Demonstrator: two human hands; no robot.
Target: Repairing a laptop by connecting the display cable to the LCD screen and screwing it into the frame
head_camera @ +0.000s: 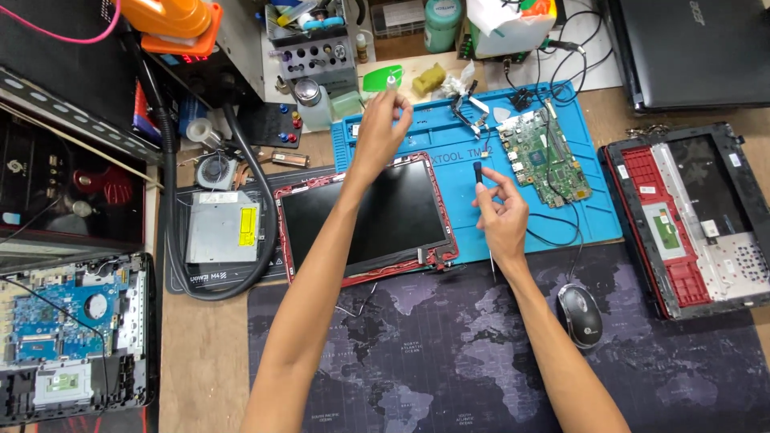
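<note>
The left hand (383,122) is raised over the blue silicone work mat (449,172), fingers pinched on something too small to identify, while the right hand (501,212) grips a slim black-handled screwdriver (478,173) upright beside the red-framed black laptop screen panel (365,216). A slip could drive the tip into the panel. A yellow rectangular label (247,226) sits on the silver optical drive (220,226) near the tabletop's left edge.
</note>
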